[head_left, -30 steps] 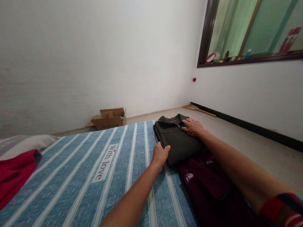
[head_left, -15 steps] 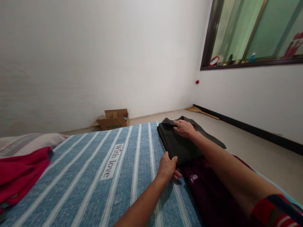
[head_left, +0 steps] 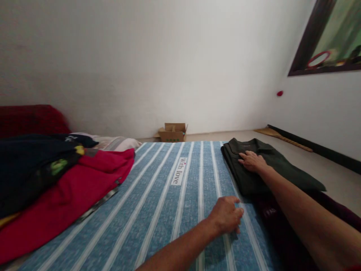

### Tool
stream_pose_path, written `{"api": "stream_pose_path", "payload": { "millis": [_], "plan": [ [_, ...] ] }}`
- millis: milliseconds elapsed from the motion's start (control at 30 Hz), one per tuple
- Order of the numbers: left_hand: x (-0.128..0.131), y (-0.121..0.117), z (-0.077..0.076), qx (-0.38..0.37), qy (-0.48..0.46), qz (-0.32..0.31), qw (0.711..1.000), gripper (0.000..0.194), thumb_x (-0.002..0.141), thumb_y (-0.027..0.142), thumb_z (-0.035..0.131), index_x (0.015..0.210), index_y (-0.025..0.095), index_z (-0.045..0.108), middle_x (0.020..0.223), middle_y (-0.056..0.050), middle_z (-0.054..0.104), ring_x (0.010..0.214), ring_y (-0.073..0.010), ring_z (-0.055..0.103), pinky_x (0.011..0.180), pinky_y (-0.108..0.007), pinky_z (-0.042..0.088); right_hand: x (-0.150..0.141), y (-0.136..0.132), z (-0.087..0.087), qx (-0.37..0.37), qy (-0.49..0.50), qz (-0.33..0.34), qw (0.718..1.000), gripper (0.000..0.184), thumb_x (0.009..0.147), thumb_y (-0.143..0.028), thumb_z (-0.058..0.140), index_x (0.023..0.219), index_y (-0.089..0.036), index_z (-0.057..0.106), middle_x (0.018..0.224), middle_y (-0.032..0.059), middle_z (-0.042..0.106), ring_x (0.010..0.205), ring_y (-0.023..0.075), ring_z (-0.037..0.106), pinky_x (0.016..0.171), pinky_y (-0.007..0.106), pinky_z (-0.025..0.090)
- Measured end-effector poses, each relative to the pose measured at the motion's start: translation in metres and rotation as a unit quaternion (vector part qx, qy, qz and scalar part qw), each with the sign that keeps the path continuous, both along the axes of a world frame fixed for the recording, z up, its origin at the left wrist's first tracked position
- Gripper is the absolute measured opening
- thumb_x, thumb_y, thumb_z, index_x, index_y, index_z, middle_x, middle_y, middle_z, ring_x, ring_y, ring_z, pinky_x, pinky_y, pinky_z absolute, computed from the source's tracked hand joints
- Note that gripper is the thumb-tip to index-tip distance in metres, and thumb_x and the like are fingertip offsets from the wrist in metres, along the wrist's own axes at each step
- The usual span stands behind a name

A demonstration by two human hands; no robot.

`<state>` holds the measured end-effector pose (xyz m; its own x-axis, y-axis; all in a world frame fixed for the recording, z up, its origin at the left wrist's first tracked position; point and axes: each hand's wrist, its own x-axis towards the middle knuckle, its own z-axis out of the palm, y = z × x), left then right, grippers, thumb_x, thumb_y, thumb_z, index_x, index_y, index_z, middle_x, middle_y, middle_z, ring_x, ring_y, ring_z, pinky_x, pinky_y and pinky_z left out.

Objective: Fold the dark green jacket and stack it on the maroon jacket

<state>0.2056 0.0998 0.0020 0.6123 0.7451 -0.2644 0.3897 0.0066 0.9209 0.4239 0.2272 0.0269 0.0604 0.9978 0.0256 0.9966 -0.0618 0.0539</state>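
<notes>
The folded dark green jacket [head_left: 284,165] is laid at the right of the striped bed [head_left: 152,195], its near edge lapping over a maroon garment [head_left: 275,229]. The fold seems to be in the middle of being patted flat: the right hand [head_left: 253,162] is rested on it below the collar [head_left: 262,146], nothing gripped, while the left hand [head_left: 227,215] is held just beside it, empty, fingers loosely parted. For further smoothing, a flat palm and steadied layers would be called for. "With love" can be read on the bed's white patch [head_left: 178,171], and "FAD" on the maroon garment (anything further cannot be made out); on the navy shirt [head_left: 36,162], the lettering is too blurred.
</notes>
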Motion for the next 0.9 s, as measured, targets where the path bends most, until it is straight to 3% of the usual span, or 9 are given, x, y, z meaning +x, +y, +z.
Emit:
{"api": "stream_pose_path", "payload": {
  "millis": [133, 300, 500, 700, 800, 900],
  "plan": [
    [-0.043, -0.023, -0.004, 0.053, 0.048, -0.020, 0.997, 0.043, 0.074, 0.018, 0.045, 0.114, 0.009, 0.058, 0.054, 0.003, 0.054, 0.049, -0.0127, 0.058, 0.053, -0.023, 0.046, -0.007, -0.015, -0.003, 0.010, -0.007, 0.015, 1.000, 0.040, 0.094, -0.040, 0.032, 0.120, -0.018, 0.054, 0.121, 0.0161, 0.052, 0.116, 0.0304, 0.047, 0.089, 0.049, 0.037],
    [-0.090, -0.052, -0.011, 0.036, 0.054, 0.011, 0.998, 0.045, 0.076, 0.020, 0.043, 0.117, 0.009, 0.057, 0.056, 0.003, 0.054, 0.050, -0.0121, 0.059, 0.052, -0.022, 0.045, -0.039, -0.045, -0.016, 0.037, -0.015, 0.070, 0.997, 0.034, 0.092, -0.036, 0.038, 0.108, -0.017, 0.061, 0.115, 0.0139, 0.057, 0.109, 0.0287, 0.054, 0.085, 0.041, 0.042],
    [-0.135, -0.088, -0.005, 0.033, 0.037, 0.094, 0.994, 0.040, 0.075, 0.021, 0.045, 0.110, 0.011, 0.061, 0.061, 0.001, 0.057, 0.047, -0.0114, 0.056, 0.045, -0.021, 0.043, -0.125, -0.097, -0.040, 0.015, 0.071, 0.182, 0.980, 0.037, 0.091, -0.033, 0.037, 0.113, -0.014, 0.060, 0.109, 0.0132, 0.062, 0.095, 0.0244, 0.062, 0.082, 0.033, 0.043],
    [-0.172, -0.117, -0.009, 0.062, 0.041, 0.145, 0.987, 0.030, 0.076, 0.019, 0.043, 0.097, 0.013, 0.063, 0.058, 0.002, 0.054, 0.047, -0.0114, 0.057, 0.042, -0.018, 0.039, -0.228, -0.166, -0.055, 0.012, 0.194, 0.255, 0.947, 0.037, 0.088, -0.032, 0.036, 0.112, -0.018, 0.061, 0.112, 0.0109, 0.062, 0.100, 0.0221, 0.061, 0.086, 0.030, 0.045],
    [-0.188, -0.128, -0.012, 0.098, 0.057, 0.169, 0.979, 0.025, 0.076, 0.018, 0.044, 0.089, 0.015, 0.064, 0.053, 0.004, 0.050, 0.049, -0.0121, 0.058, 0.045, -0.018, 0.040, -0.260, -0.190, -0.060, 0.025, 0.219, 0.250, 0.943, 0.040, 0.087, -0.035, 0.038, 0.116, -0.017, 0.060, 0.123, 0.0122, 0.057, 0.110, 0.0231, 0.056, 0.093, 0.032, 0.043],
    [-0.204, -0.140, -0.009, 0.117, 0.060, 0.197, 0.972, 0.029, 0.077, 0.017, 0.043, 0.097, 0.015, 0.064, 0.054, 0.005, 0.051, 0.051, -0.0119, 0.058, 0.050, -0.020, 0.043, -0.266, -0.203, -0.062, 0.038, 0.228, 0.211, 0.950, 0.044, 0.088, -0.035, 0.036, 0.123, -0.014, 0.055, 0.129, 0.0129, 0.053, 0.117, 0.0228, 0.052, 0.099, 0.033, 0.040]
  ]
}}
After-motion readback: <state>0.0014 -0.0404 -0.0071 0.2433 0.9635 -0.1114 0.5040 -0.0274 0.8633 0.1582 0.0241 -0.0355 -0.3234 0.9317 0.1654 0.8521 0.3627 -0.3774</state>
